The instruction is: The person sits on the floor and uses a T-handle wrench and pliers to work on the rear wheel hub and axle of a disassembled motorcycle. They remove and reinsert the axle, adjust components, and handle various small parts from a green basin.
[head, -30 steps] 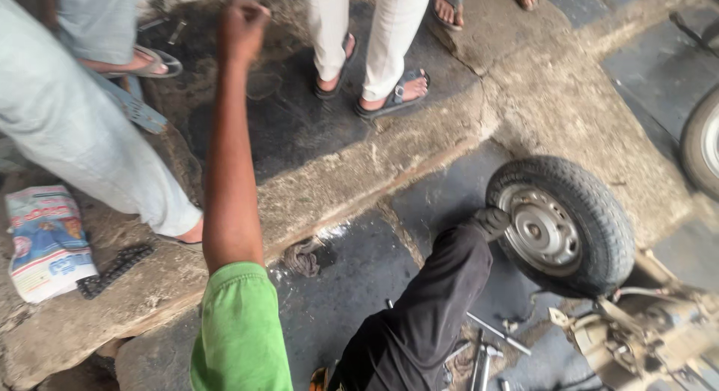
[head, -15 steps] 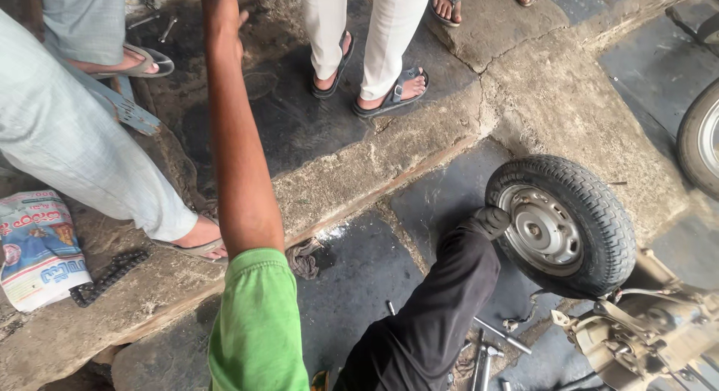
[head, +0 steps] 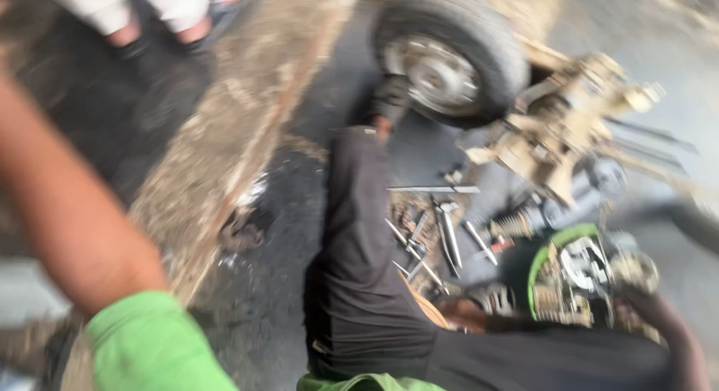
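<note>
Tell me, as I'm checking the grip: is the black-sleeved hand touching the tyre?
Touching. The head view shows the hand resting against the tyre's edge, no gap, despite blur.

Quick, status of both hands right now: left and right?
Left hand: out of frame; only its bare forearm and green sleeve show.
Right hand: not in view.

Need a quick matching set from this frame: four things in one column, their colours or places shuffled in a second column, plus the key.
Things:
1. wheel
2. short sleeve
3. loose tools
4. round rim

Colours or places:
A. bright green, bottom left
B. green, around a metal part at lower right
C. top centre, black tyre on a silver hub
D. metal, spread on the ground at centre

Pairs: 1-C, 2-A, 3-D, 4-B
</note>
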